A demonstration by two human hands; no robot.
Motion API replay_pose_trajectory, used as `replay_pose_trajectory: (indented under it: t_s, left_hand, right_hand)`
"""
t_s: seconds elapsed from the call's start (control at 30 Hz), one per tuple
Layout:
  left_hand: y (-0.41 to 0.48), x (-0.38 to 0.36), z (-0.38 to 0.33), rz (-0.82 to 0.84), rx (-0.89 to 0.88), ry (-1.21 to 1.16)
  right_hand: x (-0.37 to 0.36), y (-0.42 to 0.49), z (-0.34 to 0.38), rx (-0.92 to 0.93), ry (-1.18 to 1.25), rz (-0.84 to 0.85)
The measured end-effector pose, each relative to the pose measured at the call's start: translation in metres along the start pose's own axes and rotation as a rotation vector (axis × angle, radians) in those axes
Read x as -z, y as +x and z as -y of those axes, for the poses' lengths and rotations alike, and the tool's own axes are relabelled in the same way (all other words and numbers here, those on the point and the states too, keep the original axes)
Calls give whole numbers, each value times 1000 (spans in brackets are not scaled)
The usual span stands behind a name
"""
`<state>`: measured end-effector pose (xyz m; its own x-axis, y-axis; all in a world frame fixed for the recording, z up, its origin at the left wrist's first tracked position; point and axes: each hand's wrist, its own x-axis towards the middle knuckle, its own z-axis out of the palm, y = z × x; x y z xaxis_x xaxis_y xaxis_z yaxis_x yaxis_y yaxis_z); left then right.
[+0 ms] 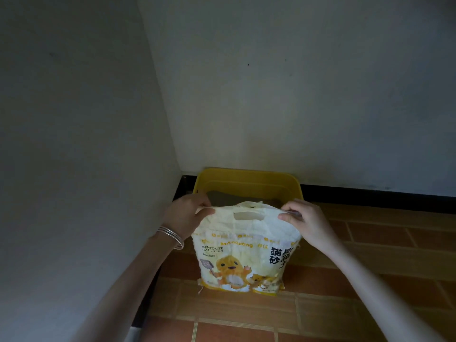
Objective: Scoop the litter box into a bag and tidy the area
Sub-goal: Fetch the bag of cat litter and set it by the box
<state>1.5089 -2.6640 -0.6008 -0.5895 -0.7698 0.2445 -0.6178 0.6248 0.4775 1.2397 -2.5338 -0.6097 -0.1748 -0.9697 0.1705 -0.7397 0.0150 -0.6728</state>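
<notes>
The yellow litter box [246,175] sits in the corner of the room, its back rim against the wall. Grey litter shows inside, though most of the interior is hidden. Just in front of it, the printed cat litter bag [246,257] stands upright on the floor.

The left hand [187,215] pinches the bag's top left corner and the right hand [306,223] pinches its top right corner. The hands are spread apart with the top edge stretched between them.

The step looks like opening the mouth of the bag. To do it well, draw the two layers apart evenly, keep the base planted so the bag does not tip, and leave the mouth wide and close to the box. No scoop is in view.

The two pale walls [74,119] hem in the left side, so there is little room to work there. The brown tiled floor [345,304] stretches to the right, with a dark skirting board [370,197] along the wall. Silver bangles [172,236] circle the left wrist and could snag the bag's edge.
</notes>
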Motion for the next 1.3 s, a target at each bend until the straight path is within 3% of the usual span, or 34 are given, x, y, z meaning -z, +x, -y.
replay_pose_trajectory:
  t_s: [0.3, 0.63, 0.87, 1.03, 1.3]
  left_hand:
    - [14, 145, -93, 212, 120, -142]
    - [40, 313, -223, 245, 17, -113]
    - [77, 405, -310, 315, -117, -189]
    - [100, 425, -362, 364, -213, -212]
    - [121, 391, -443, 453, -384, -231]
  right_hand:
    - [129, -7, 130, -93, -19, 75]
    - [293, -34, 275, -255, -7, 76]
    - [402, -60, 361, -353, -56, -22]
    - [454, -82, 385, -383, -98, -133]
    - [507, -147, 373, -527, -119, -218]
